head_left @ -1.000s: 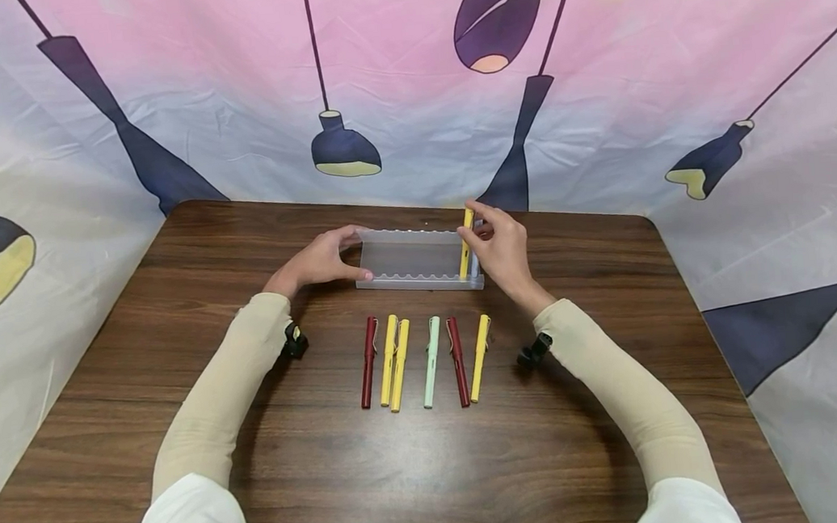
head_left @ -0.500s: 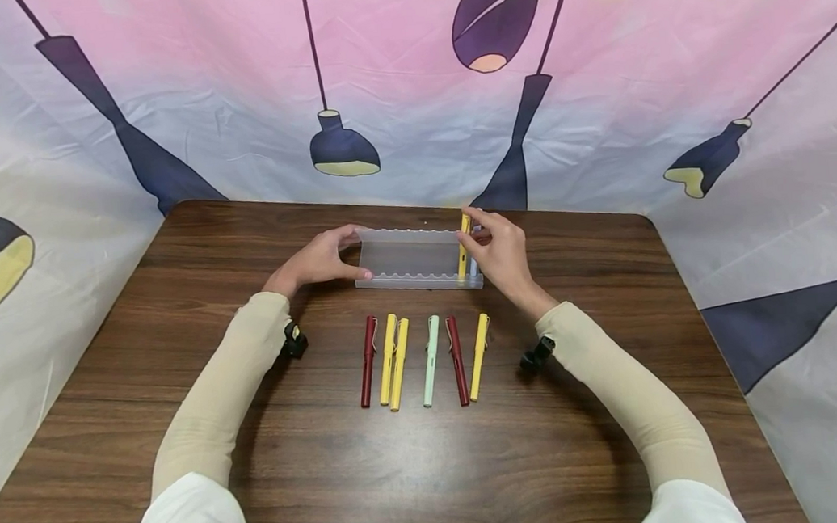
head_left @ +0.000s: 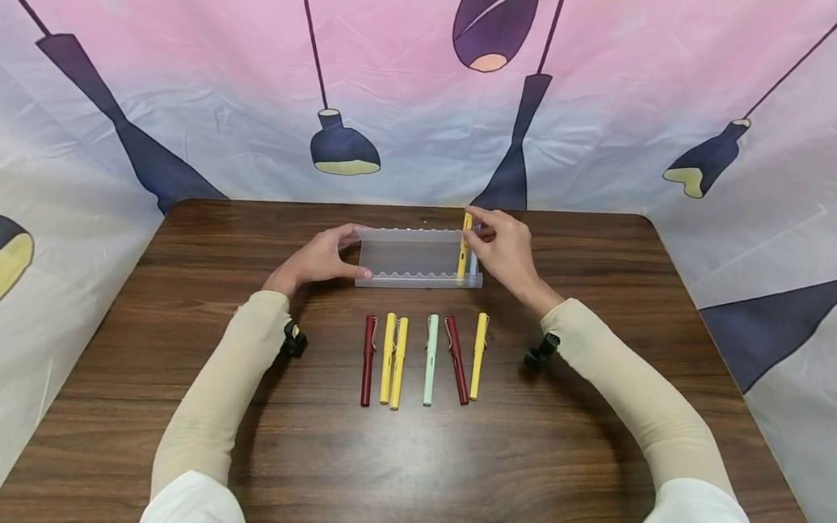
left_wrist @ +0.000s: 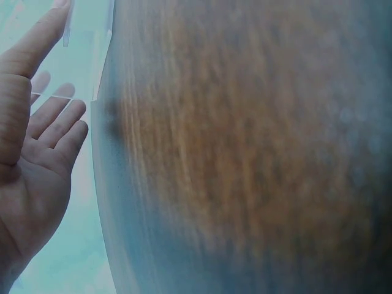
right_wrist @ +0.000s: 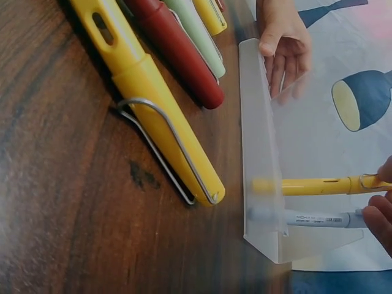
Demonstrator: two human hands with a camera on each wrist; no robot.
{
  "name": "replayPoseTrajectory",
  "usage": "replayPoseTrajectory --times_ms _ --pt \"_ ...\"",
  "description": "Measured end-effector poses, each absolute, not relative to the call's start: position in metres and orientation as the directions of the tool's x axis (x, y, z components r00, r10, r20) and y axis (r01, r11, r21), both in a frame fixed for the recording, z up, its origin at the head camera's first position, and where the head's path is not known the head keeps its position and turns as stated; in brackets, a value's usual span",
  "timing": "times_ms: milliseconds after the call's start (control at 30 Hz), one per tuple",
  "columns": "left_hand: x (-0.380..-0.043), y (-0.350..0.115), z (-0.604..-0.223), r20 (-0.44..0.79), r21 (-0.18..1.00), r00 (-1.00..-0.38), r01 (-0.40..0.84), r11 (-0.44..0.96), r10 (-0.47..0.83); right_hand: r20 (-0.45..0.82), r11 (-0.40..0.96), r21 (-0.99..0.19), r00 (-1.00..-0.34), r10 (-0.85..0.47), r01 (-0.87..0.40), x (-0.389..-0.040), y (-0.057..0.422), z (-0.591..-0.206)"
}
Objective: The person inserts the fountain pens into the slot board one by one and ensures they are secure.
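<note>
A clear plastic pen rack (head_left: 407, 256) with notched edges stands near the table's back. My left hand (head_left: 322, 257) holds its left end, thumb at the front edge and fingers behind. Toward the rack's right end, my right hand (head_left: 507, 247) pinches the upper part of a yellow pen (head_left: 462, 252) between thumb and fingers. That pen's lower end is in the rack, as the right wrist view confirms. Beside it in the rack is a pale grey-blue pen (right_wrist: 318, 218), partly hidden by the right hand in the head view.
In front of the rack lie a dark red pen (head_left: 369, 362), two yellow pens side by side (head_left: 400, 366), a mint green pen (head_left: 431, 362), another dark red pen (head_left: 458, 362) and a yellow pen (head_left: 479, 358). A patterned cloth (head_left: 411, 157) hangs behind the wooden table (head_left: 420, 488).
The yellow pen and my right hand have come down slightly at the rack, and the hand has then shifted a little right. My left hand stays on the rack's left end.
</note>
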State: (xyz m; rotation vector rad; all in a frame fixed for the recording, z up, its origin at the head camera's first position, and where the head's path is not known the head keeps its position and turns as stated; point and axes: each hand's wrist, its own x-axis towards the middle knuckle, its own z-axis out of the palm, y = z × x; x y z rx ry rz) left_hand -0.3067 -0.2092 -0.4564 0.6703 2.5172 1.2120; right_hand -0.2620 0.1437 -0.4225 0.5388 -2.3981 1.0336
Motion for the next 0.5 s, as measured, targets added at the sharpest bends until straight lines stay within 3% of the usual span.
replayPoseTrajectory --times_ms 500 --pt "-0.3043 -0.2075 -0.4543 -0.038 0.792 -0.858 0.286 0.539 0.512 0.551 0.687 -0.508 -0.809 -0.206 -0.520 -0.2674 0.1466 -0.4191"
